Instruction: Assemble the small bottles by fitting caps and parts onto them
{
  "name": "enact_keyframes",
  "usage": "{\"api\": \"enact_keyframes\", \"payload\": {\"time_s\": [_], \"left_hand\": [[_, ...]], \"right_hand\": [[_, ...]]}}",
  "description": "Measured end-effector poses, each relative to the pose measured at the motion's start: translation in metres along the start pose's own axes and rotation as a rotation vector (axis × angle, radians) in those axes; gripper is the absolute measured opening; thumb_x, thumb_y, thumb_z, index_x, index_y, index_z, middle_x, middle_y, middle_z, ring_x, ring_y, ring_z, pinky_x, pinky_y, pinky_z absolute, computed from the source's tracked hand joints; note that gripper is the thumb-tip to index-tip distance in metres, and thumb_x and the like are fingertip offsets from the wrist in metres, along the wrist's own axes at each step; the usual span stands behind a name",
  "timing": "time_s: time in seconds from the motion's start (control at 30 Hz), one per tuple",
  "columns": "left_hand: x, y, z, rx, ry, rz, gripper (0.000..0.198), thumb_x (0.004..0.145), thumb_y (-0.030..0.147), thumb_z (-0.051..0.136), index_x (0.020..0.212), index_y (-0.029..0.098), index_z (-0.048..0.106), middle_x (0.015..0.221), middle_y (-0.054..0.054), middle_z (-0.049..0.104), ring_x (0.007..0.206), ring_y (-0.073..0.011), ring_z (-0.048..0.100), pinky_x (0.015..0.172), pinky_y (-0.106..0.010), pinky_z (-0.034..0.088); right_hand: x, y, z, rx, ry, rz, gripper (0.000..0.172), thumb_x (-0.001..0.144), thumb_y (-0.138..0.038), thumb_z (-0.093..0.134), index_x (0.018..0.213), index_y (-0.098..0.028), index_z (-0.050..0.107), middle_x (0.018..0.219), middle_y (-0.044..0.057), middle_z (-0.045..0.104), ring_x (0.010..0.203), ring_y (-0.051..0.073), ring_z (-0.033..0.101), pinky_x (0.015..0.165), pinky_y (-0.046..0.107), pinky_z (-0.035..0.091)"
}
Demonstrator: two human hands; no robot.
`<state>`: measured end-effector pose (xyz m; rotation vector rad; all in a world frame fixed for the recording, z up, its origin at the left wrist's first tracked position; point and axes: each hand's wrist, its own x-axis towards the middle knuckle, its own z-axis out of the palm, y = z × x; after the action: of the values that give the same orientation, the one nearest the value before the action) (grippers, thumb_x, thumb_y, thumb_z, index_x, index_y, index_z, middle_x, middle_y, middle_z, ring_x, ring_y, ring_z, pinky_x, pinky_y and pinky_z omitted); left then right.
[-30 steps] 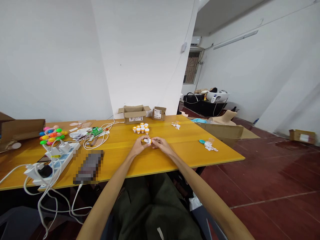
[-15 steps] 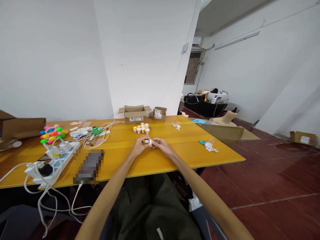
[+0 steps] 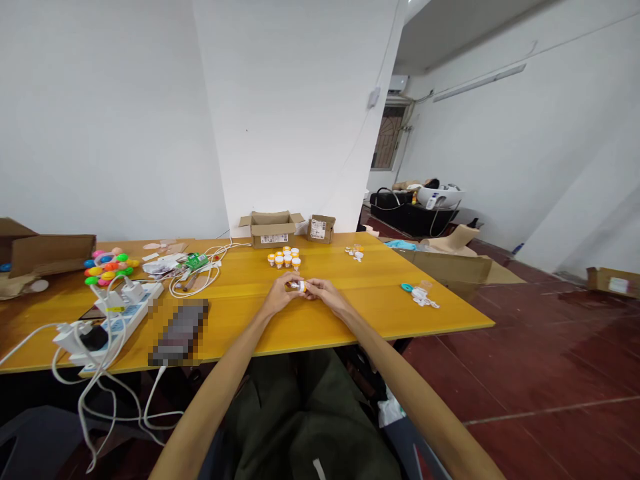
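Between my two hands, above the yellow wooden table (image 3: 365,307), is a small white jar (image 3: 297,286) with dark print and an orange band. It lies on its side. My left hand (image 3: 281,293) has its fingers closed round the jar's left end. The fingers of my right hand (image 3: 324,293) pinch its right end and partly hide it. Just beyond my hands, several similar white jars with orange bands (image 3: 284,257) stand grouped together on the table.
Behind the jars stand an open cardboard box (image 3: 273,230) and a smaller carton (image 3: 321,228). White small parts (image 3: 424,297) and a teal ring (image 3: 407,288) lie to the right; more bits (image 3: 355,255) lie farther back. Leftward are a phone (image 3: 179,332), a power strip (image 3: 131,319) and colourful balls (image 3: 109,268).
The view has shifted slightly. Both hands keep their hold on the jar, which has turned a little between the fingers.
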<state>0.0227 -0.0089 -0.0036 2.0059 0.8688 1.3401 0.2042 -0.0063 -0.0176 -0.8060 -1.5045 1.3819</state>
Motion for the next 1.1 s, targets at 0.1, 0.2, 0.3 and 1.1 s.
{"api": "enact_keyframes", "payload": {"time_s": [0.1, 0.2, 0.3, 1.1], "left_hand": [[0.0002, -0.0008, 0.0004, 0.004, 0.006, 0.004, 0.027, 0.064, 0.021, 0.083, 0.09, 0.021, 0.075, 0.09, -0.003, 0.072, 0.084, -0.0191, 0.064, 0.081, -0.033, 0.051], [0.0001, -0.0014, 0.0009, 0.007, 0.002, -0.022, 0.026, 0.065, 0.02, 0.082, 0.09, 0.021, 0.075, 0.09, -0.003, 0.071, 0.082, -0.0182, 0.064, 0.079, -0.033, 0.052], [-0.0002, -0.0023, 0.0013, 0.013, 0.001, -0.041, 0.025, 0.066, 0.021, 0.081, 0.09, 0.021, 0.075, 0.089, -0.002, 0.071, 0.081, -0.0175, 0.063, 0.078, -0.032, 0.052], [-0.0026, -0.0002, 0.0009, 0.058, -0.004, -0.004, 0.025, 0.071, 0.02, 0.078, 0.095, 0.021, 0.075, 0.089, -0.002, 0.069, 0.084, -0.0187, 0.061, 0.081, -0.033, 0.05]], "right_hand": [[0.0005, 0.0004, -0.0002, 0.0, 0.0, 0.0, 0.047, 0.061, -0.062, 0.08, 0.079, -0.02, 0.073, 0.073, 0.002, 0.07, 0.069, 0.015, 0.063, 0.071, 0.029, 0.052], [0.001, 0.0021, -0.001, -0.002, 0.006, -0.011, 0.044, 0.062, -0.059, 0.081, 0.083, -0.02, 0.074, 0.076, 0.002, 0.071, 0.07, 0.016, 0.063, 0.071, 0.03, 0.052], [0.0013, 0.0042, -0.0018, -0.002, 0.024, -0.034, 0.043, 0.061, -0.055, 0.082, 0.086, -0.021, 0.074, 0.081, 0.002, 0.072, 0.071, 0.016, 0.064, 0.071, 0.03, 0.053], [-0.0022, -0.0008, 0.0006, -0.078, -0.027, -0.056, 0.042, 0.066, -0.058, 0.079, 0.083, -0.02, 0.071, 0.076, 0.003, 0.07, 0.07, 0.017, 0.063, 0.069, 0.03, 0.051]]}}
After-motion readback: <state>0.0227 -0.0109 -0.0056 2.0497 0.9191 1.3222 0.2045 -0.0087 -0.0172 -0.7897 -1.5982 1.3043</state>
